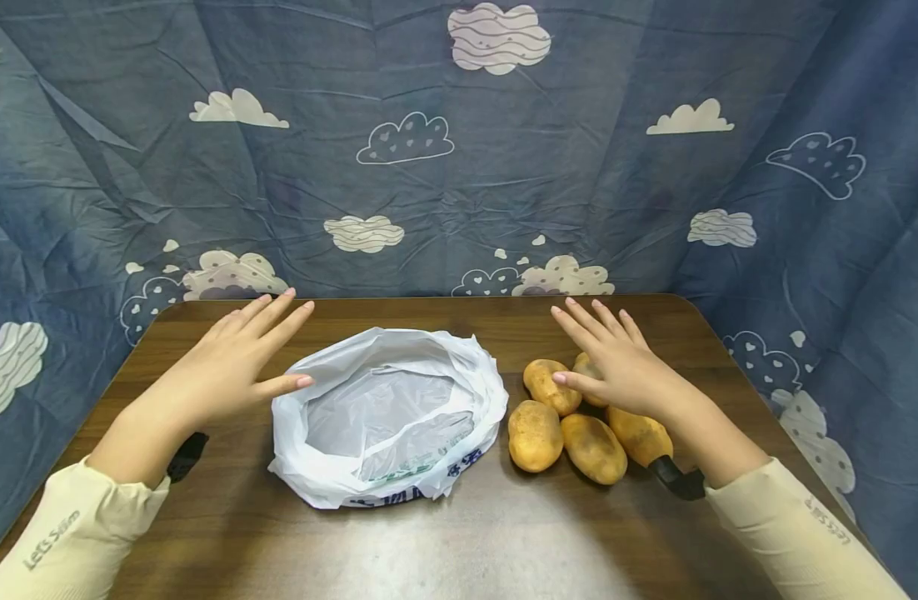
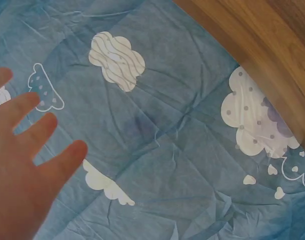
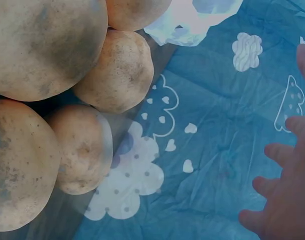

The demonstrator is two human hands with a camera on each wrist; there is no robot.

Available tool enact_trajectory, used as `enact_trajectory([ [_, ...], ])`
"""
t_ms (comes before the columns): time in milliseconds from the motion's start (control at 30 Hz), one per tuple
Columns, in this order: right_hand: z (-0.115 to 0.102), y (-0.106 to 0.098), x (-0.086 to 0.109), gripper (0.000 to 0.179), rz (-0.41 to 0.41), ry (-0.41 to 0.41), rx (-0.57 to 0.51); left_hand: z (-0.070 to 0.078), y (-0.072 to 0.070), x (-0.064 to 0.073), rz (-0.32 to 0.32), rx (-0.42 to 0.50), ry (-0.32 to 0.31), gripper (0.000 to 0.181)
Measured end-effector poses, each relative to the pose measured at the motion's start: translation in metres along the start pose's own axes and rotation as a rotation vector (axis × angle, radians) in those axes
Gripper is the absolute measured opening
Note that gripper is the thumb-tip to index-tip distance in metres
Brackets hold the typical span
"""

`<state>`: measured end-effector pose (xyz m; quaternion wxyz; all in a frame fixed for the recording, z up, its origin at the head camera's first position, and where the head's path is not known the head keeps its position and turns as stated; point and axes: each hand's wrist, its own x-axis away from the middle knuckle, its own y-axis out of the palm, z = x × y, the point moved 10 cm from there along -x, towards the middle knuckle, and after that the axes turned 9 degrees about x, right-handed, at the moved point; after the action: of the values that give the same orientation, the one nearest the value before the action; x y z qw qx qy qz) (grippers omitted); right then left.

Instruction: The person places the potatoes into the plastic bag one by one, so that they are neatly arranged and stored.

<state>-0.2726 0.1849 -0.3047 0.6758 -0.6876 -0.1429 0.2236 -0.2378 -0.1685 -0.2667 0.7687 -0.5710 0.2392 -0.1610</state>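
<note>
A white plastic bag (image 1: 316, 475) sits on the table with its mouth spread wide, its inner lining showing. To its left, my left hand (image 1: 237, 358) is held up with straight, spread fingers and nothing in it; the thumb tip overlaps the bag's rim in the head view. Several potatoes (image 1: 536, 437) lie in a cluster right of the bag. Above them hovers my right hand (image 1: 620, 367), fingers apart and holding nothing, partly hiding the rear potatoes. The right wrist view has potatoes (image 3: 115, 72) large at left and the right hand (image 3: 287, 180) at the right edge.
The brown wooden table (image 1: 474, 550) carries the bag and potatoes. A blue curtain (image 1: 309, 192) with cloud prints hangs right behind its far edge and along the sides. Each wrist wears a black strap (image 1: 676, 479) below the hand.
</note>
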Motion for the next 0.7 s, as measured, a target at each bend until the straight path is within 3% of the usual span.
enact_trajectory([
  [300,0.009,-0.002,0.009,0.079,0.048,-0.005,-0.083,0.003,-0.007,0.008,0.134,0.027,0.085,0.076],
  [700,0.028,0.008,0.032,0.079,0.105,0.021,-0.198,-0.017,0.002,0.031,0.214,0.122,-0.025,0.073],
])
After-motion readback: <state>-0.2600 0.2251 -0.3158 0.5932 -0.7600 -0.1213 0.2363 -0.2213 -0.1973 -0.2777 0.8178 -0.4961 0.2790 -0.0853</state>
